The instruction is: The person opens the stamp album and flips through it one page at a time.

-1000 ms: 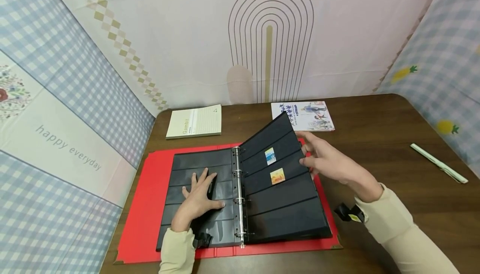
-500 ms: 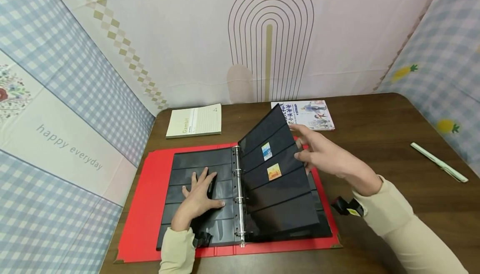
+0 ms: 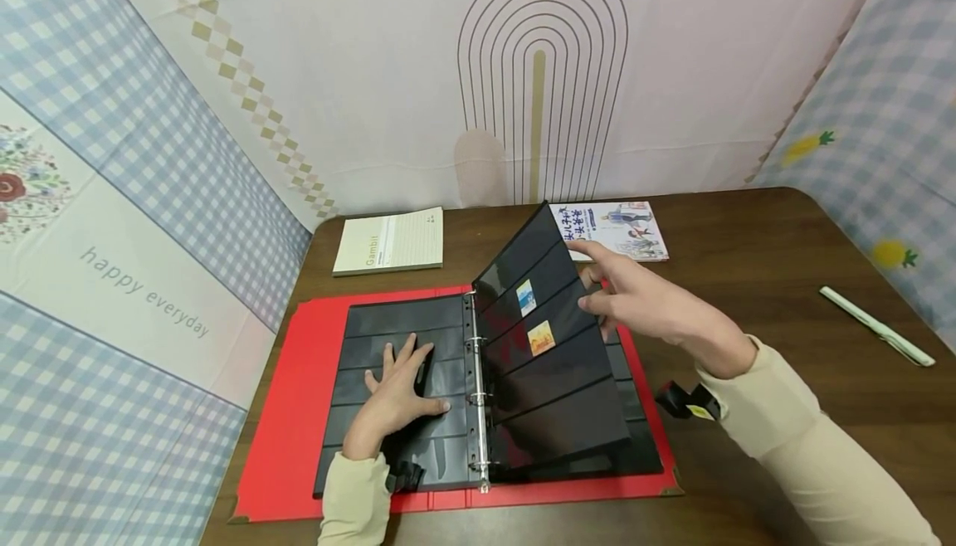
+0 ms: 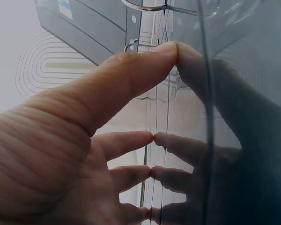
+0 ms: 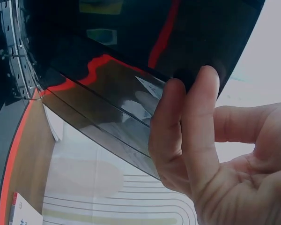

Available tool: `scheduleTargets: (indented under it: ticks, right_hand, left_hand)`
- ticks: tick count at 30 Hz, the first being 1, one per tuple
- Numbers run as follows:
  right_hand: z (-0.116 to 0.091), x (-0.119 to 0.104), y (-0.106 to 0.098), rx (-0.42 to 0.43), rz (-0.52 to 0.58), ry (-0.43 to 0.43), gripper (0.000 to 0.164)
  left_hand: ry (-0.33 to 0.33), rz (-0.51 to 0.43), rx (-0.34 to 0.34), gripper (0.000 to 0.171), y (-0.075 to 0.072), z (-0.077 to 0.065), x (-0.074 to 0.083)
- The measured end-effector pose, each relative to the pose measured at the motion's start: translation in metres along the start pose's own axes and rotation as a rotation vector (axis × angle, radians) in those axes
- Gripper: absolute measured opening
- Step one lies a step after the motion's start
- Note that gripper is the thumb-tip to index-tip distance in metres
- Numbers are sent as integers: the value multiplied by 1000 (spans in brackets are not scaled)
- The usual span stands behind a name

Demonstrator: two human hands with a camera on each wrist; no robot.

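Observation:
A red ring binder [image 3: 280, 413] lies spread on the table, with black pocket pages on its metal rings [image 3: 480, 438]. My left hand [image 3: 399, 397] rests on the left page [image 3: 403, 318], fingers spread and fingertips touching its glossy surface in the left wrist view. My right hand [image 3: 638, 293] pinches the outer edge of a right-hand page [image 3: 556, 405], which stands tilted up from the pages under it. On that page sit a blue-and-white stamp [image 3: 526, 298] and an orange-yellow stamp [image 3: 541, 338]. In the right wrist view, fingers [image 5: 200, 122] lie on the shiny page face.
Behind the binder lie a pale notebook [image 3: 388, 241] at left and an illustrated booklet [image 3: 623, 231] at right, partly covered by the raised page. A light green pen [image 3: 875, 326] lies at the table's right side. Patterned cloth hangs behind.
My right hand has moved left and slightly up, lifting the page higher off those beneath; more of the lower page shows at right. My left hand has stayed in place.

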State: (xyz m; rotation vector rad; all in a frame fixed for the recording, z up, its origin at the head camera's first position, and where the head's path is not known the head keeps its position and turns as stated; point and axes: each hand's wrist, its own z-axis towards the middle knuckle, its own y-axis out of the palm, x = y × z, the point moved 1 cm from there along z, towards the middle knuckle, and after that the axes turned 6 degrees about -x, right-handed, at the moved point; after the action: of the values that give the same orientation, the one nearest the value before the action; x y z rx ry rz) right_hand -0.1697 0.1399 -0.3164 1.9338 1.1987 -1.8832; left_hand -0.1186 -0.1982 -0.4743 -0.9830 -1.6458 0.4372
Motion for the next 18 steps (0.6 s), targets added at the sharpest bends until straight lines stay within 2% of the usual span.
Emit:
scheduleTargets:
  ticks: [13,18]
  right_hand:
    - [17,-26,3,-53,-21,23,77]
    - [22,-32,7,-60,11,24,76]
  left_hand:
    - [-9,2,-7,94,0,1,0]
    - [-11,-6,-13,94,0,1,1]
